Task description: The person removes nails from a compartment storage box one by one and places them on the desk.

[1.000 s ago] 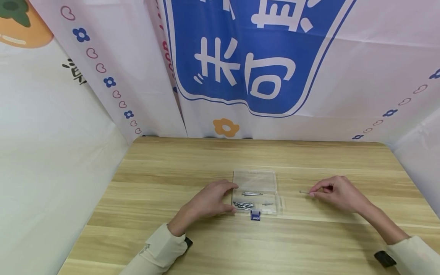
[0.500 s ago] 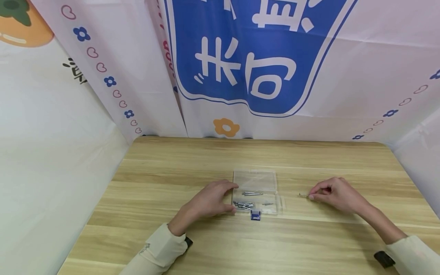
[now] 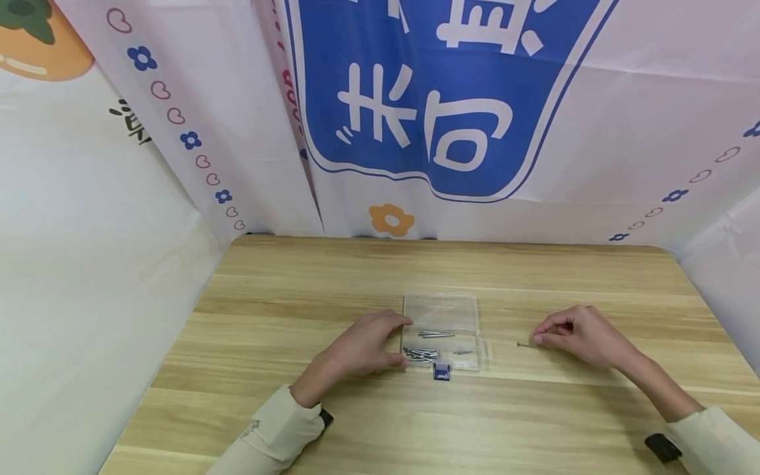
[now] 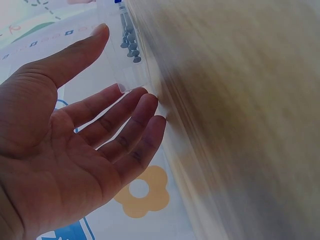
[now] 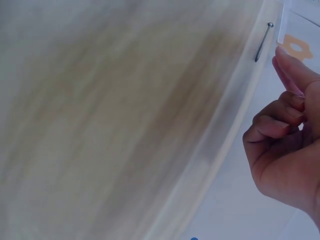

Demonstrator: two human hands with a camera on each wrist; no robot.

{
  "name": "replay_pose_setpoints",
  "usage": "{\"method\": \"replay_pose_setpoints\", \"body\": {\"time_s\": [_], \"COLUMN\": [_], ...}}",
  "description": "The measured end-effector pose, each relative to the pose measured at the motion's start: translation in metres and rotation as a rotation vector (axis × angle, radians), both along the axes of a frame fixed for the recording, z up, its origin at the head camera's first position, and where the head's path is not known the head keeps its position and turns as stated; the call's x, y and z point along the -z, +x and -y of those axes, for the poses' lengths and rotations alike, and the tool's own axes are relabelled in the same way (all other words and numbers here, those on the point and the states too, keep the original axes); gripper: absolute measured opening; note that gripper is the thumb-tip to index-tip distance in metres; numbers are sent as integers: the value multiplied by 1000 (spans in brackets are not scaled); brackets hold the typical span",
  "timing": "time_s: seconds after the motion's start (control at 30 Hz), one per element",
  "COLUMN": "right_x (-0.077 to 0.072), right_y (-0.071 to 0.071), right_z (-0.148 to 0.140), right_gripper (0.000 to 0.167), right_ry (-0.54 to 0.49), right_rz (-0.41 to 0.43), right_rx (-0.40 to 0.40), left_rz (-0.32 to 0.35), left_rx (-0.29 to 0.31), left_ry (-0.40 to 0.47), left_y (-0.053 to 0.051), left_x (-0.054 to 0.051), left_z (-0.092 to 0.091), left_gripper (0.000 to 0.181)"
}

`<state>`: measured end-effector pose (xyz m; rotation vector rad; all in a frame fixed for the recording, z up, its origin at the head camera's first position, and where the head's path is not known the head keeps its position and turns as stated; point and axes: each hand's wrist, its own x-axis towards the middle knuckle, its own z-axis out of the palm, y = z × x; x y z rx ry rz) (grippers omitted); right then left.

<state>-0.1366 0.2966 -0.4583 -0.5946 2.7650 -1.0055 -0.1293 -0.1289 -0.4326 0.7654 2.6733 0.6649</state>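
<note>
An open clear plastic box point(image 3: 466, 363) lies on the table, its lid folded back flat on the far side. Several metal nails point(image 3: 421, 354) lie inside it, mostly at the near left; a small dark piece at the right is too small to tell. My left hand point(image 3: 369, 342) rests at the box's left end, thumb and fingertips at its corners, fingers loosely bent. To the right of the box, a single nail point(image 5: 263, 43) lies on the tabletop. Just beside it is my right hand point(image 3: 584, 336), thumb and forefinger extended, the other fingers bent, nothing held.
A blue label point(image 3: 441, 372) sticks out at the box's front edge. The wood-grain table point(image 3: 380, 422) ends at a printed cloth point(image 3: 350, 204) hanging behind it. Black straps point(image 3: 664, 447) sit at both wrists.
The nail that my right thumb and forefinger pinched has come down slightly nearer to me and now lies on the table, let go. My left hand and the box have not moved.
</note>
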Motion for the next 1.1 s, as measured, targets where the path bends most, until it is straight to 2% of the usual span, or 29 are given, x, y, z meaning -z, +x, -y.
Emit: {"method": "replay_pose_setpoints", "body": {"time_s": [0.2,0.3,0.47,0.77,0.93,1.1], "right_x": [-3,-8,-15,-18,-16,-11], "right_y": [0,-1,-4,-12,-16,-21], "right_z": [5,10,23,54,76,95], "right_gripper": [4,5,17,31,36,35], "right_ry": [-74,-126,-242,-399,-450,-444], "right_rz": [21,91,237,341,399,414], "right_rx": [-2,11,36,70,75,31], "left_rz": [-1,0,0,3,-3,6], "left_rx": [-2,-4,-6,-4,2,1], "left_ry": [-1,4,12,8,9,13], "left_y": [0,0,-1,-1,-1,0], "left_x": [0,0,1,1,1,1], "left_z": [0,0,0,0,1,0], "left_gripper": [67,68,69,68,68,67]}}
